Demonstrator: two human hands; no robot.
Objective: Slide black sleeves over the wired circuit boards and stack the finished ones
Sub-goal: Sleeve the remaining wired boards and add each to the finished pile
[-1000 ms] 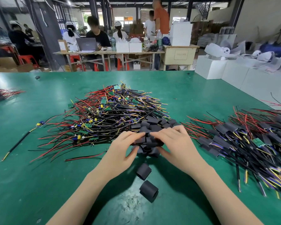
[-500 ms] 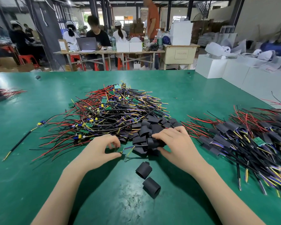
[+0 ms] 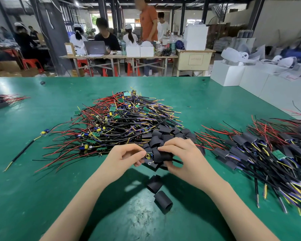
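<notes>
My left hand (image 3: 127, 156) pinches a small wired circuit board (image 3: 148, 156) with a yellow part and a ring terminal. Right beside it, my right hand (image 3: 179, 156) grips a black sleeve (image 3: 161, 156), its open end against the board. Both hands hover just above the green table (image 3: 42, 188). Behind them lies a big heap of bare wired boards (image 3: 115, 122) with loose black sleeves (image 3: 167, 133) at its near right edge. Two more loose sleeves (image 3: 159, 193) lie on the table in front of my hands. The stack of sleeved boards (image 3: 261, 150) spreads on the right.
A single wired board (image 3: 44, 133) with a long black lead lies apart on the left. Another small bundle of wires (image 3: 2, 100) sits at the far left edge. White boxes (image 3: 247, 79) stand past the table's right side. People work at tables behind.
My left hand went left to the heap, picked up a wired board and brought it back to the sleeve in my right hand. The right hand lifted a sleeve from the loose pile.
</notes>
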